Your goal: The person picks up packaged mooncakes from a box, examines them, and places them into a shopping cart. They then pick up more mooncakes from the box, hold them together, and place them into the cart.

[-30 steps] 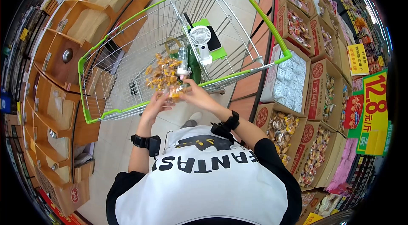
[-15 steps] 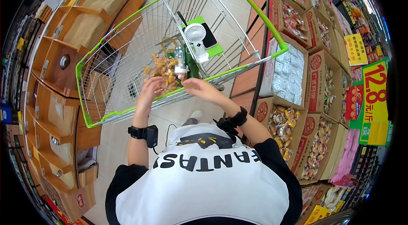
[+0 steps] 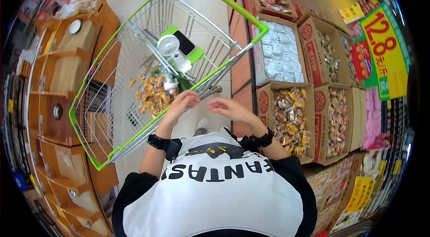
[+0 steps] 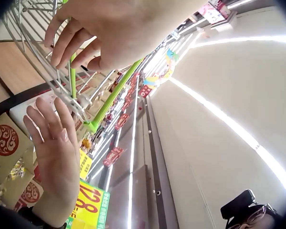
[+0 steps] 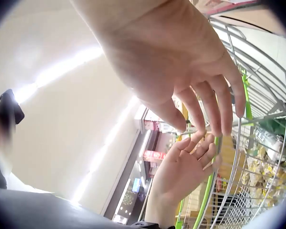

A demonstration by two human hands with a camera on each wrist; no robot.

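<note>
My left hand (image 3: 181,105) is held over the near green rim of the shopping cart (image 3: 134,138), fingers loosely bent and holding nothing. Just right of it my right hand (image 3: 230,109) hovers in front of the cart, also free, its fingers relaxed and pointing toward the left. Both wrist views show the two hands apart with nothing between them. Inside the cart lies a heap of yellow-wrapped snacks (image 3: 152,93). A bottle with a white top (image 3: 171,85) lies beside the heap, partly over a dark green item.
A white handheld fan (image 3: 168,45) and a phone (image 3: 184,42) rest on the cart's green seat flap. Cartons of wrapped snacks (image 3: 293,120) line the right side. Wooden display shelves (image 3: 67,76) stand on the left. A large price sign (image 3: 383,44) hangs at far right.
Both hands have let go of the clear-wrapped snacks at the heap and drawn back toward the body. The cart now appears turned and farther left, with the right-hand cartons nearer.
</note>
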